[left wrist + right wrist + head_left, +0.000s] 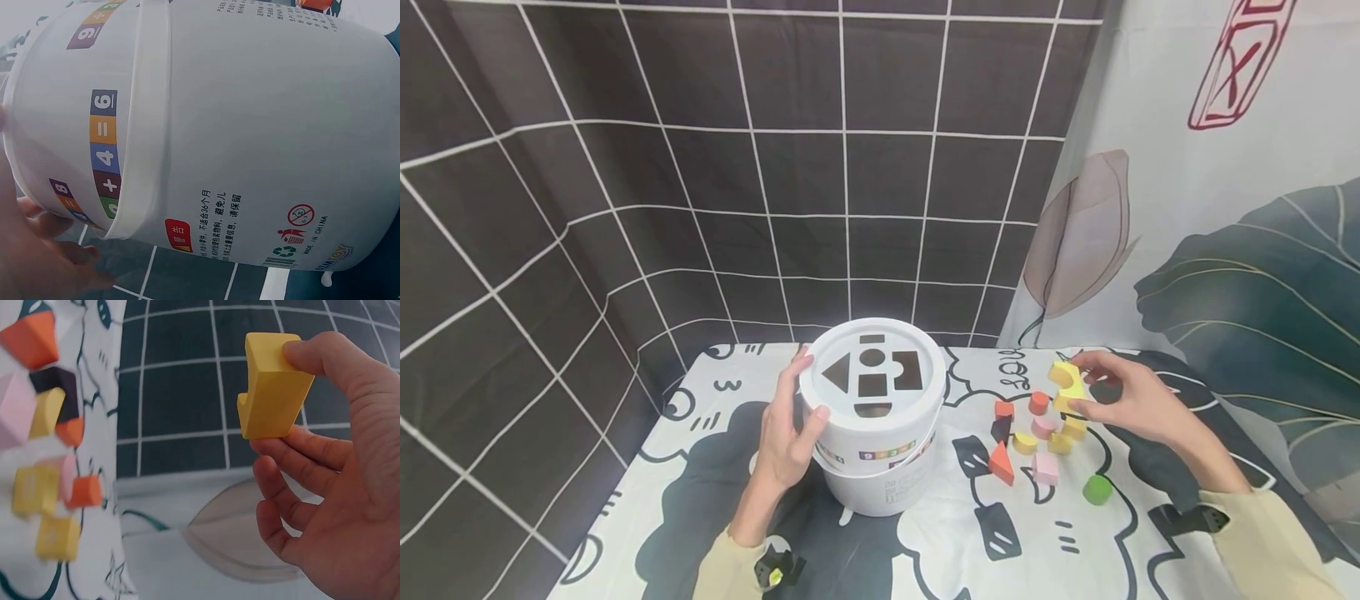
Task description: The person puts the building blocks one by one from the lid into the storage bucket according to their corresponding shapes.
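Observation:
A white lidded bucket (872, 487) stands in the middle of the cloth in the head view. Holes of several shapes pierce its lid (928, 402). My left hand (782, 442) holds the lid's left edge, thumb in front and fingers farther back; the left wrist view shows the printed bucket side (250, 137) close up. To the right, my right hand (1131, 396) pinches a yellow notched block (275, 403) between thumb and fingertips, raised above the loose blocks. The block's rounded cut-out faces left in the head view.
Several loose blocks lie between bucket and right hand, including a red triangle (1001, 464), a pink block (1045, 468), a yellow block (1025, 442) and a green cylinder (1097, 490). A dark gridded curtain (887, 175) hangs behind the patterned cloth (940, 542).

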{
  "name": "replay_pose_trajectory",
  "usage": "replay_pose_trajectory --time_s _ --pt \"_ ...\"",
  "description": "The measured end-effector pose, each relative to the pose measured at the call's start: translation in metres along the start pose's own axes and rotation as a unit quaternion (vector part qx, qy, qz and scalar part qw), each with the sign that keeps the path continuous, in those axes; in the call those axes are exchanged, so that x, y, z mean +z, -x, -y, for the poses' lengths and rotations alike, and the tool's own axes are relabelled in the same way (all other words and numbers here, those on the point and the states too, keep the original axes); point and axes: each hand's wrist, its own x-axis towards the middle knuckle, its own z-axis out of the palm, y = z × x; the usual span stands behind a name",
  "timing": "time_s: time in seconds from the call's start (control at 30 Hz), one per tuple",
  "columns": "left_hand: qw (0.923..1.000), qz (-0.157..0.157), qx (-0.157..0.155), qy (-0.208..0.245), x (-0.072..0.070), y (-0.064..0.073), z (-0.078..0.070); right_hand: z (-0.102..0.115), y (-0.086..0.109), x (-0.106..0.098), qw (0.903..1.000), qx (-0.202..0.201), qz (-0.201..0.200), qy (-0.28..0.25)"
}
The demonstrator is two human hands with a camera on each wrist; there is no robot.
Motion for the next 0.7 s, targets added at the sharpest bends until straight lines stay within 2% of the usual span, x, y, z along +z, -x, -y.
replay_pose_trajectory --time_s 0.4,0.7 --pt "1.0000 0.001 0.002 -0.006 0.000 -0.001 -0.001 0.027 -0.021 0.004 0.9978 -0.063 -0.018 -0.013" --pt "1.0000 0.000 -0.004 -0.005 0.000 0.000 -0.001 0.042 -0.037 0.008 0.9950 -0.093 -0.010 -0.036"
